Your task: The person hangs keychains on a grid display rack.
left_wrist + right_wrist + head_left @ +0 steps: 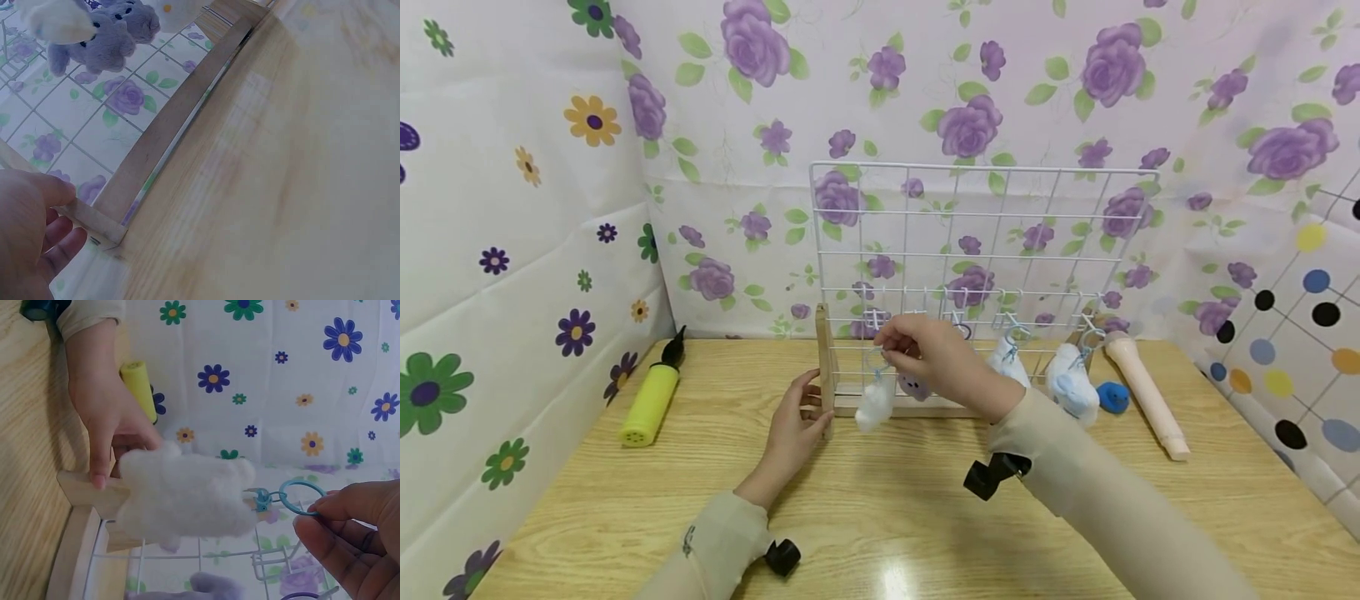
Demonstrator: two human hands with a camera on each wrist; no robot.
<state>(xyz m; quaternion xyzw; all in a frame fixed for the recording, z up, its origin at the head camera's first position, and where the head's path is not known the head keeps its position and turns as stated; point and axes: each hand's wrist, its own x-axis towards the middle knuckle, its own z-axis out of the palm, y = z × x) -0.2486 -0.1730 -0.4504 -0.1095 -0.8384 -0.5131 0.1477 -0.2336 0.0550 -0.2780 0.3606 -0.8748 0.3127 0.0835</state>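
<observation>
A white fluffy plush keychain (877,406) hangs from a light-blue ring (303,482). My right hand (943,364) pinches that ring between thumb and fingertips, in front of the left part of a white wire grid (985,167). The grid stands in a wooden base with an upright (824,354) at its left end. My left hand (796,423) grips this wooden end low down, thumb on the near side and fingers curled beyond it, as the left wrist view shows. Behind the right hand, purple plush keychains (103,49) hang on the grid, partly hidden.
Two more white plush keychains (1072,385) hang from hooks on the grid's right. A small blue object (1112,397) and a pale pink tube (1148,396) lie beyond its right end. At the left lies a yellow hand pump (651,406) with a black nozzle. Patterned cloth walls enclose the table.
</observation>
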